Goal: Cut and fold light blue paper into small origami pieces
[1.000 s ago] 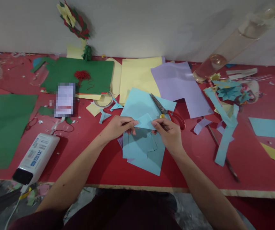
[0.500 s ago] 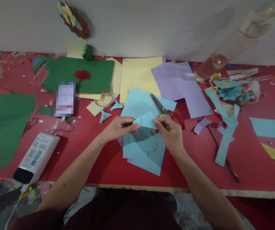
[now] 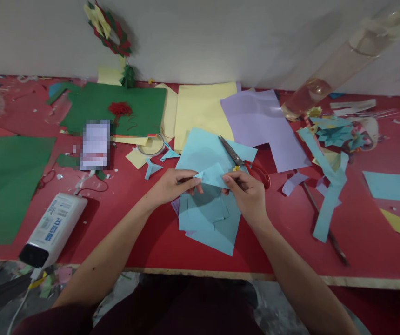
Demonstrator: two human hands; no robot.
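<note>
A small folded light-blue paper (image 3: pixel 214 176) is held up between my two hands. My left hand (image 3: pixel 177 186) pinches its left corner between thumb and fingers. On the right edge, my right hand (image 3: pixel 247 190) grips it with thumb and forefinger. Beneath them lie larger light-blue sheets (image 3: pixel 200 216), one with cut or fold lines. Scissors with red handles (image 3: pixel 234 153) rest on the blue paper just behind my right hand, blades pointing away. Two small folded blue pieces, one of them a three-armed shape (image 3: pixel 152 168), lie left of the sheets.
Yellow (image 3: pixel 200 109) and purple sheets (image 3: pixel 263 121) lie behind. Left are green paper (image 3: pixel 144 107), a phone (image 3: pixel 95 144), a tape roll (image 3: pixel 150 145) and a white power bank (image 3: pixel 56 228). On the right are blue strips (image 3: pixel 325 209), a thin stick (image 3: pixel 337 246) and a leaning clear bottle (image 3: pixel 336 70).
The thumb of my left hand has shifted slightly left along the folded paper, showing a small pointed fold at its left corner. My right hand has stayed in place.
</note>
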